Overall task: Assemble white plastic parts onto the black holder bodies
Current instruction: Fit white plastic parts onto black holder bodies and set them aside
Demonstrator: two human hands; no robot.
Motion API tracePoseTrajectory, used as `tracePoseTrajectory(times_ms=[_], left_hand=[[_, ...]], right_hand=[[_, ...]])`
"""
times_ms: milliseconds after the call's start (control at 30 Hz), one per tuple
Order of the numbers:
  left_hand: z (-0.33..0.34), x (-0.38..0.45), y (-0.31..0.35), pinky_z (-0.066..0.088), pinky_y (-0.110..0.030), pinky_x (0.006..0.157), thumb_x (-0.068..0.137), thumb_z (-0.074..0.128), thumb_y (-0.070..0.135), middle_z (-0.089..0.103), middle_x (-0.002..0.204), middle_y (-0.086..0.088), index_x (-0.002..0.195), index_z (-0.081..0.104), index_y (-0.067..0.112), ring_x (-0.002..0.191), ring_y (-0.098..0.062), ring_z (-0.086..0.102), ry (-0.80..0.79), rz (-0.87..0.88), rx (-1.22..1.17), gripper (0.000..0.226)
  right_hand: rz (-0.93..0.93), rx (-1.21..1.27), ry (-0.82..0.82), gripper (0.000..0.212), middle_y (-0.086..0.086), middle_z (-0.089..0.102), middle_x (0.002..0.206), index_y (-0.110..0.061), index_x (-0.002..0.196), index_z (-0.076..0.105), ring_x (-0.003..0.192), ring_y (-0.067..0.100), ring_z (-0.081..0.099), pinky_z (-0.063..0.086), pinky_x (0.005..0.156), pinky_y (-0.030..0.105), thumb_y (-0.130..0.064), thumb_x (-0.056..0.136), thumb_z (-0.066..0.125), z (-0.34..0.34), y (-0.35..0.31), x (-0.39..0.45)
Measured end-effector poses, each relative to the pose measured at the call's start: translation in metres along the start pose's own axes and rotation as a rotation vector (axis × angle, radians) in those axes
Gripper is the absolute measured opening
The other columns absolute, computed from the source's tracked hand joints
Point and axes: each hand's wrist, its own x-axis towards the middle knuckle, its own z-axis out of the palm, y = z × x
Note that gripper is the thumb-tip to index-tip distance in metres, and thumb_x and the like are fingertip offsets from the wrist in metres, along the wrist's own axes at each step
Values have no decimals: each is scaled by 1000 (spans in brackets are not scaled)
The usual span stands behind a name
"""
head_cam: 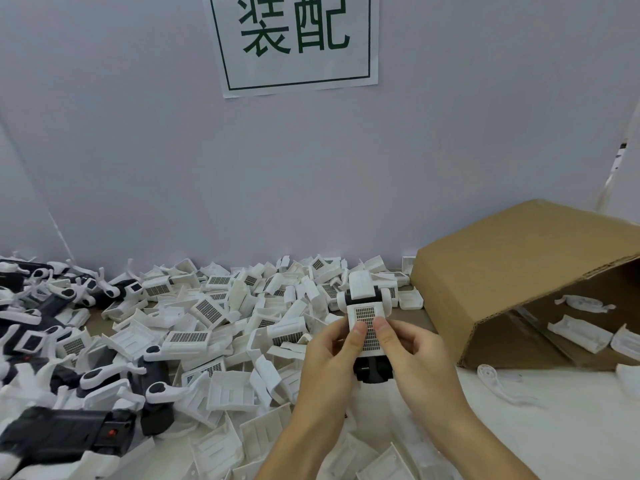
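Both hands (370, 351) grip black holder body (373, 370) — thumbs press white grid plate (369, 329).

Heap of plastic parts (221, 327) left on tabletop (554, 438); tipped cardboard box (512, 271) right, parts inside; wall sign (294, 39) behind.

We see our two bare forearms at the lower middle of the frame, sleeveless, left hand (327, 355) and right hand (412, 351) ungloved, fingers (358, 329) ringless.

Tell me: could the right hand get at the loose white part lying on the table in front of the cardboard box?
Probably yes, once freed. The right hand is gripping the holder with the left hand; the white part lies just beside it on bare table, nothing between.
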Motion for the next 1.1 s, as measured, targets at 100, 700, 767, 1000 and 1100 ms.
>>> tracePoseTrajectory(times_ms=[100,700,767,1000,1100], left_hand=[[-2,1,-2,60,-34,81,101,58,20,75,103,-16,101,78,18,102,-32,71,20,12,34,21],[-3,3,2,57,-28,85,96,66,22,79,101,5,105,76,26,99,-17,72,31,42,131,14],[-4,1,0,56,-40,95,94,69,20,77,108,0,113,75,23,105,-22,71,-15,24,103,20],[-2,1,0,58,-27,80,88,75,7,77,95,6,104,74,26,94,-19,70,29,73,216,25],[1,0,3,54,-17,73,86,77,7,77,91,12,100,73,28,85,-8,69,50,96,241,25]], right_hand=[[-6,8,-60,16,-12,78,95,-27,101,76,95,2,72,56,83,19,-26,98,60,-1,2,1],[-109,-122,75,18,-17,77,88,-36,94,75,87,4,73,60,82,35,-22,96,64,0,2,1],[-87,-88,88,18,-16,77,89,-36,94,74,88,5,73,60,83,37,-25,98,60,0,3,1],[-97,-160,36,26,-10,78,86,-33,94,76,84,12,74,60,79,47,-18,101,56,-4,0,3],[-134,-184,20,30,-9,78,85,-34,91,77,82,14,74,61,76,46,-16,101,56,-9,-3,5]])
